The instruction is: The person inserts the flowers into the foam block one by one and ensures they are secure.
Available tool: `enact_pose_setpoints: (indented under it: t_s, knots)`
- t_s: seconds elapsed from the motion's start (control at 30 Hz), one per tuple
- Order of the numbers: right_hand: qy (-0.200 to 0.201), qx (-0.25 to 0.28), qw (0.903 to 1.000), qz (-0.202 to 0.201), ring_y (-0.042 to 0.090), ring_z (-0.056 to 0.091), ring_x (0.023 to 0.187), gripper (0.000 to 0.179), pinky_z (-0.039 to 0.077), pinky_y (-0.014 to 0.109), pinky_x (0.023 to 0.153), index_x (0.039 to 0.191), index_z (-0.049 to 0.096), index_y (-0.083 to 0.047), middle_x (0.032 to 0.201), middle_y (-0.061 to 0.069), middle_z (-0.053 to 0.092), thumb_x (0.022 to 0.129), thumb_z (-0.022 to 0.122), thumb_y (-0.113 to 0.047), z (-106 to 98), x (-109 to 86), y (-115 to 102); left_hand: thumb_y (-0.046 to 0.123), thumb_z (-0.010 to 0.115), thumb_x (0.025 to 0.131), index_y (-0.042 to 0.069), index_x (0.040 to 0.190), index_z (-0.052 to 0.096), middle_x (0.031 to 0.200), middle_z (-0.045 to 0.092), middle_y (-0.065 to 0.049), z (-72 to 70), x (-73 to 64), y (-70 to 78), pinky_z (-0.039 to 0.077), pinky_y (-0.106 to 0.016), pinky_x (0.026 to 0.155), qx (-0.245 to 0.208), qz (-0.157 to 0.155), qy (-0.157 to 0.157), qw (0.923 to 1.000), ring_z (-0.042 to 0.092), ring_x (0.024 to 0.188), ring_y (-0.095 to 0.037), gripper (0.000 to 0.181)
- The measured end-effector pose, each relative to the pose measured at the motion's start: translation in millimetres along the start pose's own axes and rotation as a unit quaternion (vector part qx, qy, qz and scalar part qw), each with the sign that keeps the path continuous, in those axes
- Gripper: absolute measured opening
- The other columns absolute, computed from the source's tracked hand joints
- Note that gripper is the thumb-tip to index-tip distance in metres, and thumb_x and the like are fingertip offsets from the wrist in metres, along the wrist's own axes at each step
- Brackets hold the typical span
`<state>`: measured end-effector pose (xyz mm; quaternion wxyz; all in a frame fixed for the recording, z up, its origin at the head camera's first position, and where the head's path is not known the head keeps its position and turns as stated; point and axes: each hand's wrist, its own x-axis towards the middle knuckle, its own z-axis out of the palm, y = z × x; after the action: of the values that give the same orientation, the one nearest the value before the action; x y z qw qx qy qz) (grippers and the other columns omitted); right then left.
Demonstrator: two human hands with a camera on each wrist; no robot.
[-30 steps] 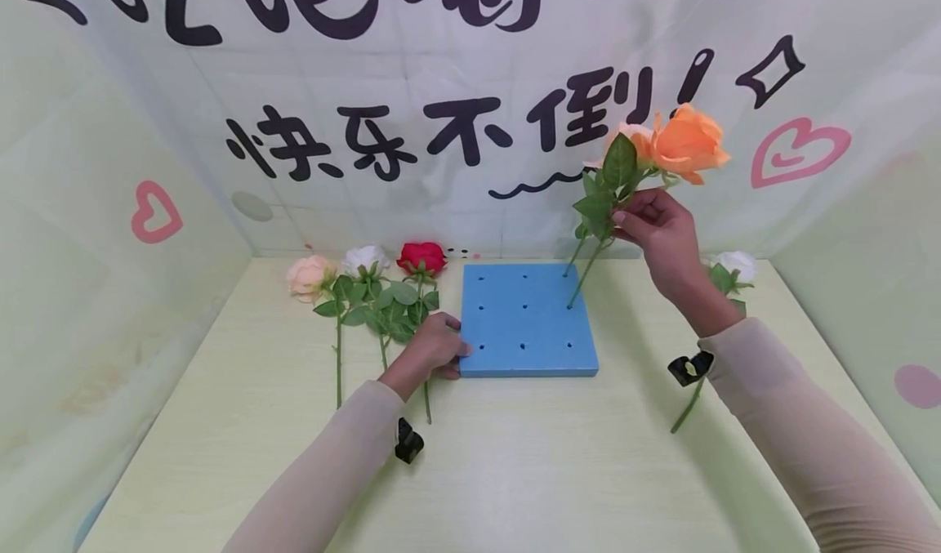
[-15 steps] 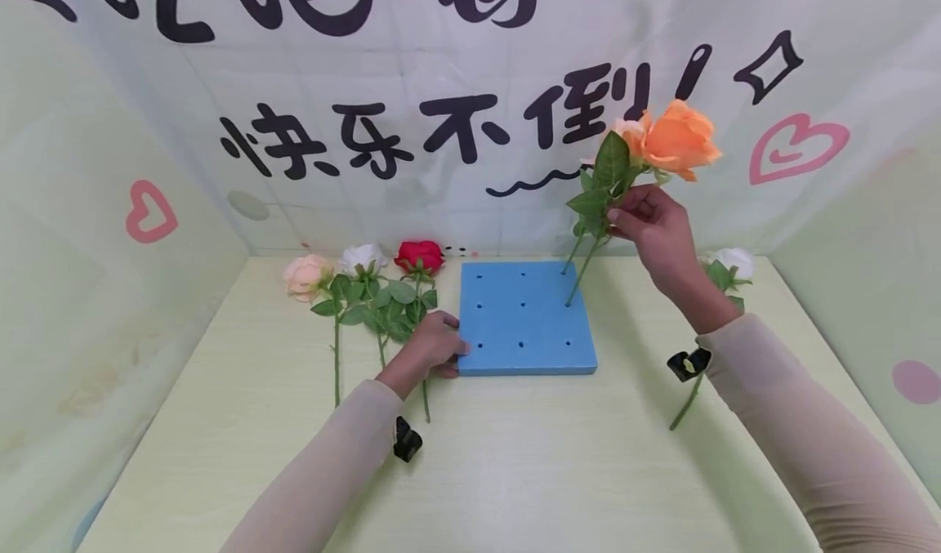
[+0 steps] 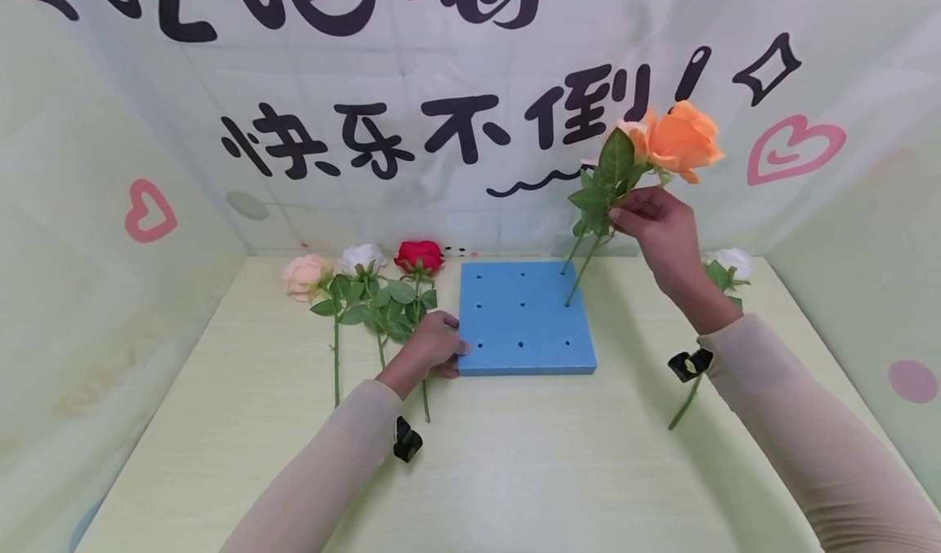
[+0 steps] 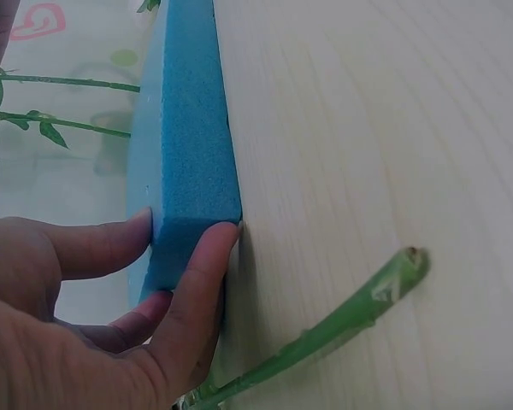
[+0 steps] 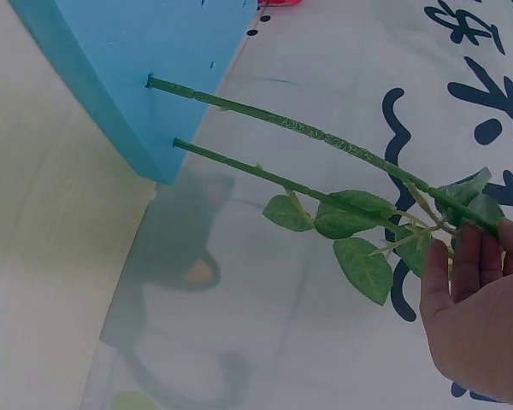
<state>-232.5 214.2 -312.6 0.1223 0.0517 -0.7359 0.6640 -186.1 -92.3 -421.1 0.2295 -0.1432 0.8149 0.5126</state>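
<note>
A blue foam board (image 3: 547,324) with rows of small holes lies on the table. My left hand (image 3: 432,342) grips its front left corner; the left wrist view shows the thumb and fingers (image 4: 107,248) pinching its edge. With the fingertips of my right hand (image 3: 657,230) I hold an orange rose (image 3: 684,138) by its upper stem, near the leaves. Its stem (image 5: 282,128) slants down into a hole on the board's right side. Behind it a pale rose (image 3: 634,134), partly hidden by the orange one, stands in the back right hole.
Left of the board lie a peach rose (image 3: 306,277), a white rose (image 3: 362,259) and a red rose (image 3: 419,256). Another white rose (image 3: 733,265) lies to the right, partly under my right forearm. A printed cloth wall (image 3: 382,202) closes off the table's back.
</note>
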Motion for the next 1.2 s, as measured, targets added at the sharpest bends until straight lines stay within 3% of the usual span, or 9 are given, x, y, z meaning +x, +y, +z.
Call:
enact_pose_setpoints:
  t_s: [0.33, 0.73, 0.97, 1.2]
  knots:
    - [0.034, 0.063, 0.9973, 0.016, 0.011, 0.069, 0.076, 0.013, 0.058, 0.019, 0.071, 0.099, 0.065, 0.000, 0.083, -0.001, 0.069, 0.087, 0.070, -0.001, -17, -3.7, -4, 0.002, 0.065, 0.090, 0.003, 0.136, 0.046, 0.095, 0.057, -0.019, 0.7, -1.1, -0.9, 0.058, -0.035, 0.056, -0.008, 0.001, -0.006, 0.9999, 0.059, 0.071, -0.024, 0.050]
    - [0.042, 0.062, 0.9963, 0.041, 0.010, 0.070, 0.074, 0.015, 0.058, 0.021, 0.070, 0.101, 0.061, 0.003, 0.082, -0.001, 0.068, 0.088, 0.068, -0.002, -29, -3.2, -4, 0.003, 0.065, 0.090, 0.004, 0.137, 0.046, 0.096, 0.057, -0.019, -0.1, -2.2, 0.6, 0.058, -0.035, 0.056, -0.001, -0.004, -0.002, 1.0000, 0.059, 0.073, -0.024, 0.051]
    - [0.023, 0.005, 0.9978, 0.062, 0.006, 0.069, 0.077, 0.025, 0.058, 0.020, 0.073, 0.112, 0.059, 0.005, 0.086, -0.004, 0.070, 0.092, 0.065, -0.007, -43, -8.9, -4, 0.004, 0.065, 0.090, 0.004, 0.138, 0.046, 0.099, 0.057, -0.019, 0.5, -0.2, -0.1, 0.058, -0.035, 0.056, 0.005, -0.009, -0.003, 0.9999, 0.060, 0.075, -0.025, 0.051]
    - [0.014, -0.057, 0.9907, 0.123, 0.000, 0.067, 0.075, 0.036, 0.057, 0.018, 0.072, 0.124, 0.054, 0.006, 0.081, -0.016, 0.068, 0.095, 0.061, -0.013, -76, -9.7, 1, 0.003, 0.065, 0.090, 0.004, 0.137, 0.046, 0.099, 0.058, -0.020, 0.8, -0.5, 2.5, 0.059, -0.036, 0.057, 0.008, -0.009, -0.001, 0.9999, 0.061, 0.077, -0.025, 0.050]
